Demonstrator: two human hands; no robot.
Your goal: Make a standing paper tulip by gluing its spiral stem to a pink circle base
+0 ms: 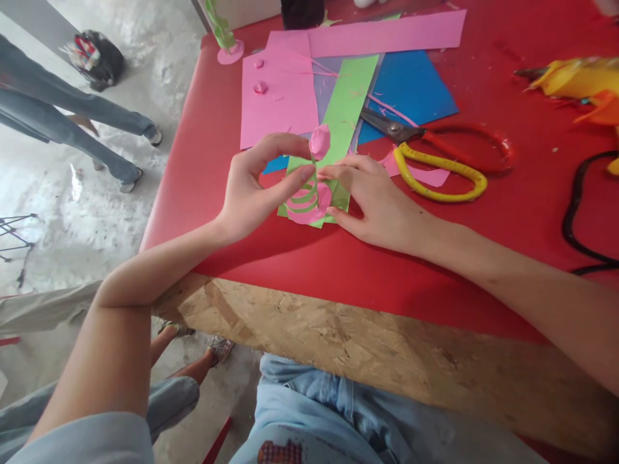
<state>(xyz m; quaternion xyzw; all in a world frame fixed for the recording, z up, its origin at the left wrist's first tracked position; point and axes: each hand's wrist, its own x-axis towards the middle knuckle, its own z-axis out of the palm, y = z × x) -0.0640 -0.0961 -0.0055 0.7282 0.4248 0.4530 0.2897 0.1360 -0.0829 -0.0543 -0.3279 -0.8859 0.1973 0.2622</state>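
Observation:
A small paper flower (320, 142) with a rolled pink head stands upright on a thin green stem, above a pink round base (309, 212) with curled green strips. My left hand (264, 177) pinches it just under the head, thumb and forefinger closed together. From the other side, my right hand (370, 193) reaches to the stem and base with bent fingers; its fingertips are partly hidden, so whether they grip is unclear. Under the base lie light green paper strips (349, 96).
Scissors (440, 154) with one red and one yellow handle lie right of my hands. Pink sheets (278, 116) and blue paper (416, 90) cover the back. A yellow glue gun (575, 76) and black cord (575, 206) are far right. Another green-and-pink paper piece (230, 51) stands at the table's left edge.

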